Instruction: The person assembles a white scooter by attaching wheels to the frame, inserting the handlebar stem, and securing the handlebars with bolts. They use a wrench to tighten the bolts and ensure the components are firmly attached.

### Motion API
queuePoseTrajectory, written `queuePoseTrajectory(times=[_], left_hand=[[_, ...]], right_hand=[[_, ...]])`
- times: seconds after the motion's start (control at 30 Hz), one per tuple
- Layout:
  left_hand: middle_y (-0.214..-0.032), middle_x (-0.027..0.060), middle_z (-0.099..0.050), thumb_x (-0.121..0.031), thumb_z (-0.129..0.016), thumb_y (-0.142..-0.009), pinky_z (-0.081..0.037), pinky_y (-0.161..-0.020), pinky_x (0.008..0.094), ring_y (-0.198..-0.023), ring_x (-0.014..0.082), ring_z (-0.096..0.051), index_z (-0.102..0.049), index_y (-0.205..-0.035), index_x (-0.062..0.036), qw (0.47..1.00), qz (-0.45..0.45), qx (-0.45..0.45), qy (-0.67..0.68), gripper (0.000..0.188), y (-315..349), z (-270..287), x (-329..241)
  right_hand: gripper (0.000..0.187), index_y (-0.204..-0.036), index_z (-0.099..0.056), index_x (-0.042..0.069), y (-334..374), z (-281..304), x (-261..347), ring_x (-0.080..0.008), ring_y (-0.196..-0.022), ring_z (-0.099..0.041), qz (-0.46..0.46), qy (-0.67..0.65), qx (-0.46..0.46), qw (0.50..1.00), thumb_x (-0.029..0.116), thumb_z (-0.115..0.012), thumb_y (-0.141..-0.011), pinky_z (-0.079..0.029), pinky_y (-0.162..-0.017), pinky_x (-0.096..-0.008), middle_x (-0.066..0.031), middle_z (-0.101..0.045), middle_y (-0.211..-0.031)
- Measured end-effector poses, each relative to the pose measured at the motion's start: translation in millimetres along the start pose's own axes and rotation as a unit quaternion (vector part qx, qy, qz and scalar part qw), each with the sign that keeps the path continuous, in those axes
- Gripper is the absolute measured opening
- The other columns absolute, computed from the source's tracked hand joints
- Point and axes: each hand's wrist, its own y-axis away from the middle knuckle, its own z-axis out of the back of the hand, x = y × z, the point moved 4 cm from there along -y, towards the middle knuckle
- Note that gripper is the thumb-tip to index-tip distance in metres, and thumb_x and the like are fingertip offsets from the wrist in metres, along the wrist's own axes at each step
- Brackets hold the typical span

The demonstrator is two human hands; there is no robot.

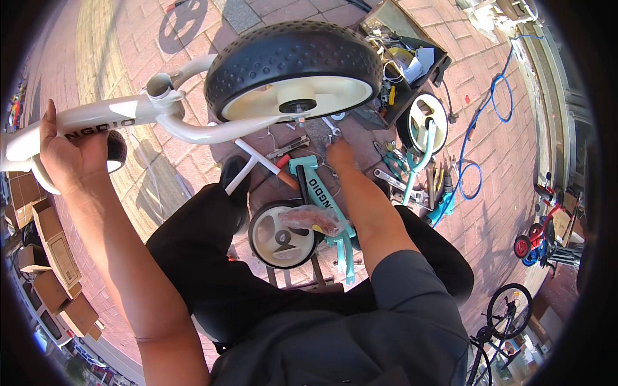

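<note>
My left hand (76, 154) is wrapped around the white bike frame (129, 109), holding it raised on the left. A black-tyred wheel (290, 61) with a cream hub sits in the frame's fork (212, 132), and its axle end shows at the fork tip. My right hand (341, 155) is closed on a silver wrench (332, 127) below the wheel, with the wrench's head pointing away from me. Between my knees lies a mint-green bike frame (320, 193), with a cream wheel (282, 234) beside it and a crumpled plastic bag (313, 219) on top.
A white T-shaped handlebar (254, 161) lies near my left foot. An open toolbox (412, 67) stands ahead, loaded with cables and tools. Another wheel (425, 122) and a teal power drill (444, 204) are to the right, beside a blue hose (473, 145). Cardboard boxes (61, 257) stand left.
</note>
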Motion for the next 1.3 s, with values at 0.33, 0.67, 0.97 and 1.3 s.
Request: queuePoseTrajectory(times=[0.33,0.67,0.97,1.3], left_hand=[[-0.126,0.0167,-0.052,-0.024,-0.067,-0.097,-0.039,-0.107,0.0615,-0.12,0.0335,-0.05,-0.053,-0.129,0.0017,0.999,0.017,0.038,-0.025,0.043,-1.9,-2.0,13.2],[-0.099,0.0084,-0.058,-0.029,-0.078,-0.087,-0.049,-0.078,0.0375,-0.089,0.0202,-0.057,-0.067,-0.114,0.0015,0.996,0.025,0.066,-0.053,0.042,16.1,-6.4,17.4],[-0.074,0.0031,-0.054,-0.032,-0.072,-0.093,-0.047,-0.052,0.0302,-0.06,0.0147,-0.055,-0.058,-0.089,-0.0089,0.966,0.133,0.22,0.031,0.027,68.1,-6.2,19.4],[-0.076,0.0051,-0.057,-0.048,-0.071,-0.095,-0.049,-0.051,0.0312,-0.06,0.016,-0.056,-0.055,-0.098,-0.0057,0.897,0.238,0.373,0.006,0.046,145.5,-16.3,57.5]], right_hand=[[0.03,-0.099,-0.071,0.0,-4.6,41.1,4.2,-0.0452,-0.099,-0.068,0.054,-0.063,0.018,0.996,0.027,-0.067,-0.084,-0.055,-0.087,-0.051,-0.0242,-0.073,-0.104],[0.019,-0.091,-0.068,-0.001,24.9,266.7,-7.1,-0.0218,-0.059,-0.065,0.058,-0.125,0.089,0.986,0.018,-0.064,-0.086,-0.052,-0.05,-0.0361,-0.0122,-0.065,-0.072],[0.027,-0.124,-0.068,0.001,224.3,384.5,107.0,-0.0039,-0.062,-0.05,0.202,-0.328,0.084,0.919,0.014,-0.062,-0.102,-0.042,-0.055,-0.023,0.0053,-0.055,-0.076],[0.02,-0.109,-0.069,0.003,305.9,313.0,142.9,-0.0023,-0.06,-0.046,0.195,-0.432,0.164,0.865,0.02,-0.062,-0.103,-0.039,-0.055,-0.021,0.0037,-0.06,-0.079]])
